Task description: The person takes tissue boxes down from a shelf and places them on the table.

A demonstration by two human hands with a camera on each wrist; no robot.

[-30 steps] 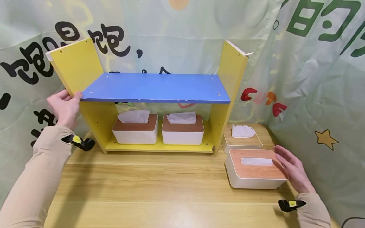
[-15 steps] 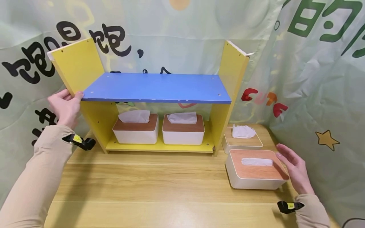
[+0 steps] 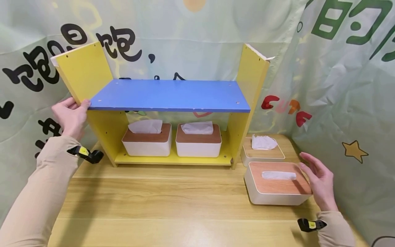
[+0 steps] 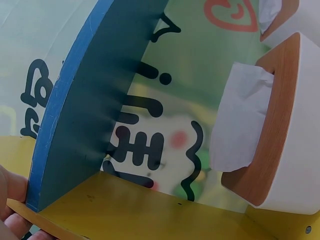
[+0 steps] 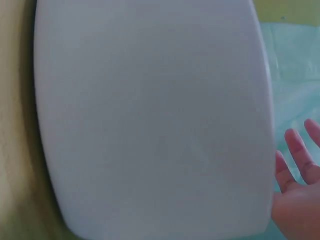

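Observation:
At the left side of the yellow and blue shelf [image 3: 169,94], my left hand [image 3: 70,116] grips the edge of its yellow side panel [image 3: 83,73]. The thumb lies by the blue board's front corner, and in the left wrist view some fingers are partly hidden behind the panel. My right hand [image 3: 321,181] is held beside the right end of a white tissue box [image 3: 279,199] with a pinkish wooden lid. Its fingers are spread and loosely bent, with nothing between them. The box's white wall [image 5: 155,120] fills most of the right wrist view; whether the hand touches it, I cannot tell.
Two tissue boxes with brown lids, a left one [image 3: 148,148] and a right one [image 3: 198,150], stand on the shelf's bottom board. Another tissue box [image 3: 262,156] sits behind the pinkish-lidded one. A printed cloth [image 3: 191,34] hangs behind the wooden table [image 3: 154,199].
My right hand has risen slightly at the box's right end, its fingers lifting off the lid's edge. My left hand keeps its grip, and the shelf and boxes stay in place.

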